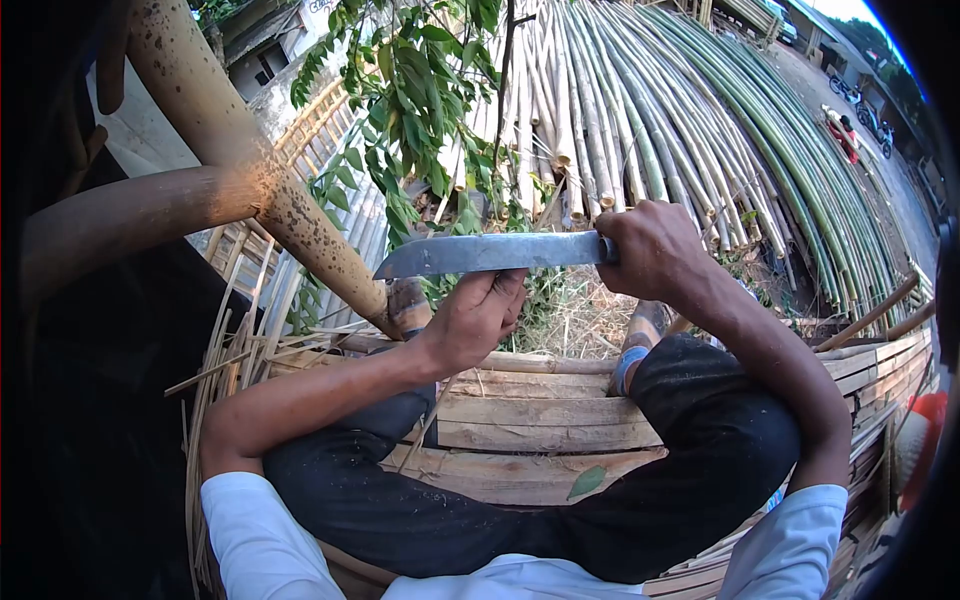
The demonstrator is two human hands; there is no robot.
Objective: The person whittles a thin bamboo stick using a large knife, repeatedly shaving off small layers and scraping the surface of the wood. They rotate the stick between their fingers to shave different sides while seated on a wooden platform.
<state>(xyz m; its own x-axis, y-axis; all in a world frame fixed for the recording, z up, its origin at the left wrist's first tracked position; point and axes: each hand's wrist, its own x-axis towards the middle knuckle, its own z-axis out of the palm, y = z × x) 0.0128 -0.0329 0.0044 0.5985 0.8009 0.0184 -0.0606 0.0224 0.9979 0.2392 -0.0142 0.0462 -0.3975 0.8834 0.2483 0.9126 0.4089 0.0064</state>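
Observation:
A machete (pixel 500 254) lies level across the middle of the view, its broad steel blade pointing left. My right hand (pixel 650 250) is wrapped round its handle. My left hand (pixel 480 318) is closed just below the blade, with its fingers curled and the thumb side right at the lower edge. I cannot tell what, if anything, is in those fingers. Beneath both hands is a seat of split bamboo slats (pixel 530 422), where my bent legs in dark trousers (pixel 700 400) are spread apart. A green leaf (pixel 587 482) rests on the slats.
Long bamboo poles (pixel 640 110) lie in a wide stack ahead. A thick speckled bamboo post (pixel 310 235) slants down on the left, beside thin bamboo strips (pixel 225 385). Leafy branches (pixel 415 90) hang in front. A person in red (pixel 848 140) is far right, near parked motorbikes (pixel 880 130).

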